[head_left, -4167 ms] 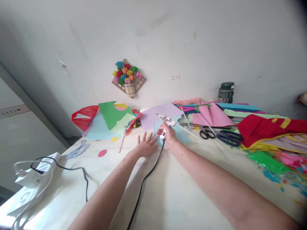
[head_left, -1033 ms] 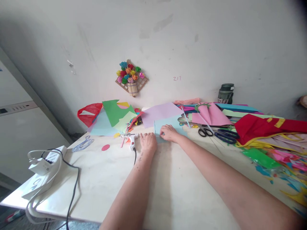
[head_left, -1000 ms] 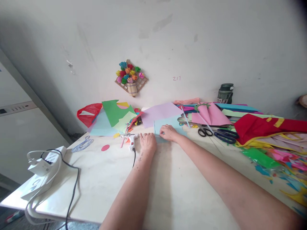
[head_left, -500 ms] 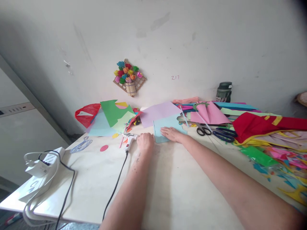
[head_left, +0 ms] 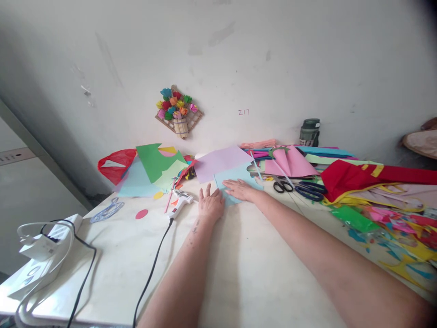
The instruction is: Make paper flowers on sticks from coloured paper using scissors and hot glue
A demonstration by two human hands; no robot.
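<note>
A light blue sheet of paper (head_left: 235, 173) lies on the white table (head_left: 259, 255), overlapping a lilac sheet (head_left: 218, 161) behind it. My right hand (head_left: 239, 189) rests flat on the blue sheet with its fingers stretched to the left. At the sheet's left edge is my left hand (head_left: 210, 204), palm down with fingers spread; it holds nothing. A white glue gun (head_left: 180, 204) lies just left of my left hand, apart from it, its black cord running toward the table's front edge.
At left are a white power strip (head_left: 68, 228) with plugs and a coil of pale blue cord (head_left: 107, 210). On the right lie black-handled scissors (head_left: 283, 184), dark blue scissors (head_left: 310, 190), a red apron (head_left: 355, 180) and colourful scraps (head_left: 403, 246). A green bottle (head_left: 309, 133) stands by the wall.
My left hand has come away from the glue gun and spread its fingers by the blue sheet. My right hand stays on the sheet. The camera view has shifted slightly to the right.
</note>
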